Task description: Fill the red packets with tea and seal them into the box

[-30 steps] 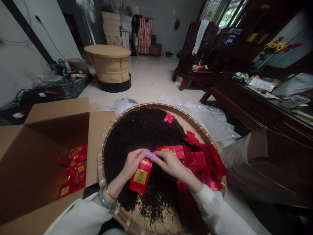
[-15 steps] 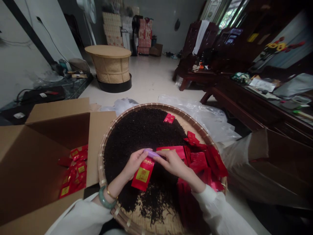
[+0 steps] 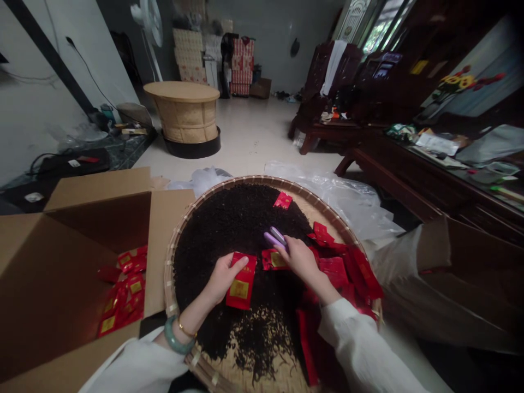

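Observation:
My left hand (image 3: pixel 223 284) pinches the top of a red tea packet (image 3: pixel 241 289) with a yellow label, thumb on its front. In my right hand (image 3: pixel 301 265) is a purple handheld bag sealer (image 3: pixel 275 238), its two narrow arms slightly parted and pointing away to the left, apart from the packet. Below both hands, dark loose tea leaves (image 3: pixel 221 218) cover much of a round woven bamboo tray (image 3: pixel 237 376). Another red packet (image 3: pixel 272 260) lies just under my right hand. Many flat red packets (image 3: pixel 333 273) are heaped on the tray's right side.
On the left stands an open cardboard box (image 3: pixel 170 240) with red packets (image 3: pixel 126 289) inside. Clear plastic sheeting (image 3: pixel 347 191) lies beyond the tray. Another carton (image 3: pixel 462 262) is at the right, near a dark wooden table (image 3: pixel 393 164). A single red packet (image 3: pixel 283 200) rests at the tray's far side.
The purple sealer has come off the packet's top edge and moved up and right with my right hand, its arms now apart. My left hand still holds the packet.

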A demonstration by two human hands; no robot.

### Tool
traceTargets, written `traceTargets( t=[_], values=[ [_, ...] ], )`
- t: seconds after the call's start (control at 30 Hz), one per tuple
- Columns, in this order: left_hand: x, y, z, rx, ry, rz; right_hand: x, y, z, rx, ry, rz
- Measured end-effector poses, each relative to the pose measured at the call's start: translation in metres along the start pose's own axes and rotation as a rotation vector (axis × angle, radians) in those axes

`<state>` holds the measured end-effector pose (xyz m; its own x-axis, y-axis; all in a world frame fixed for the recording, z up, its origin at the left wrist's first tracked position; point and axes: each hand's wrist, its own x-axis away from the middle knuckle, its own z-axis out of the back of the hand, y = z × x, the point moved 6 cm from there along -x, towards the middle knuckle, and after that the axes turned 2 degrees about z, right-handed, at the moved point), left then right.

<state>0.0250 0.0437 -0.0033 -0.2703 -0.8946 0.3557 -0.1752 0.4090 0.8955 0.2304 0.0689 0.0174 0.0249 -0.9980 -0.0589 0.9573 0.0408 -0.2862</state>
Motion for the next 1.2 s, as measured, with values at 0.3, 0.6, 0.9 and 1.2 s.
traceTargets(
  t=[0.3, 0.6, 0.9, 1.2],
  values=[
    [0.0, 0.0, -0.001, -0.063, 0.008, -0.03, 0.015, -0.051, 0.014, -0.477, 0.042, 0.227],
    [0.001, 0.015, 0.0, -0.224, 0.044, -0.151, 0.02, -0.066, 0.001, -0.87, -0.054, 0.101],
    [0.002, 0.018, 0.007, -0.2, 0.061, -0.25, 0.02, -0.066, -0.001, -0.914, -0.113, 0.109],
    [0.003, 0.023, 0.002, -0.374, 0.039, -0.262, 0.026, -0.067, 0.004, -0.881, -0.106, 0.099]
  ],
)
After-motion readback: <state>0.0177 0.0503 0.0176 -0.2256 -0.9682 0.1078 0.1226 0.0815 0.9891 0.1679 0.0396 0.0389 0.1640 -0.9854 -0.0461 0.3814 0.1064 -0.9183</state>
